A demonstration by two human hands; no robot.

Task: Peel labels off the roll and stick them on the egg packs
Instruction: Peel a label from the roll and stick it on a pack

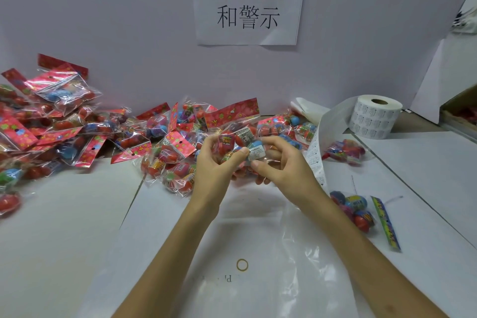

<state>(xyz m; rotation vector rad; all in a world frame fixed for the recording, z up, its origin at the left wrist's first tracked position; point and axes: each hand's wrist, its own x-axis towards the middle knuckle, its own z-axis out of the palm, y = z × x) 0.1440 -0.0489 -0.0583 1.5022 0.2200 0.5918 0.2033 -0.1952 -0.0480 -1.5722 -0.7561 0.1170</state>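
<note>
1. Clear plastic bag (258, 253) lies flat on the white table (64, 240), bottom centre, under both forearms.
2. Left hand (216, 165), centre frame: fingers curled round one egg pack (232, 137), held off the table.
3. Right hand (281, 162) just beside it: thumb and forefinger pinch a white warning label (256, 151) against that pack.
4. Label roll (374, 117) stands upper right; its backing strip (316, 152) trails down past the right wrist.
5. Heap of egg packs (51, 124) fills left and centre; a lone pack (353, 209) lies lower right.
</note>
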